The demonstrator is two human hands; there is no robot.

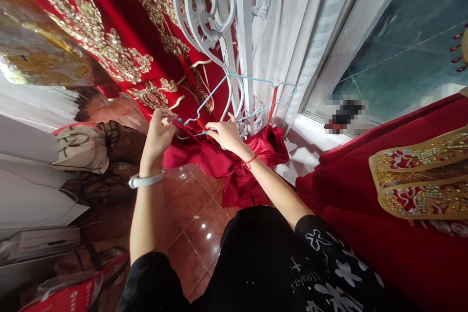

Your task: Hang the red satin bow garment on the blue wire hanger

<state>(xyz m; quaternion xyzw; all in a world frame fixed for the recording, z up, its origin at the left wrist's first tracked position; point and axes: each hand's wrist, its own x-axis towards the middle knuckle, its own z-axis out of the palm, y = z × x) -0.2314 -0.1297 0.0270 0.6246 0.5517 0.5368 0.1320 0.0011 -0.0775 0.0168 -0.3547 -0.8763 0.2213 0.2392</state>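
A light blue wire hanger (252,78) hangs by its hook from white scrolled ironwork (234,9). Below it droops a red satin dress (241,187), and a thin red strap (272,102) loops over the hanger's right side. My left hand (161,131), with a white band on the wrist, is closed in a pinch on a red strap of the dress, just off the hanger's left end. My right hand (224,135), wearing a red cord bracelet, has its fingers closed at the hanger's lower left bar beside another bit of red strap. Its fingertips partly hide what they grip.
Red garments with gold sequins (106,48) hang at the upper left. At right are a red garment with a gold-beaded panel (420,175) and a framed glass surface (395,48). Bags (82,148) lie at left on the red tiled floor (197,219).
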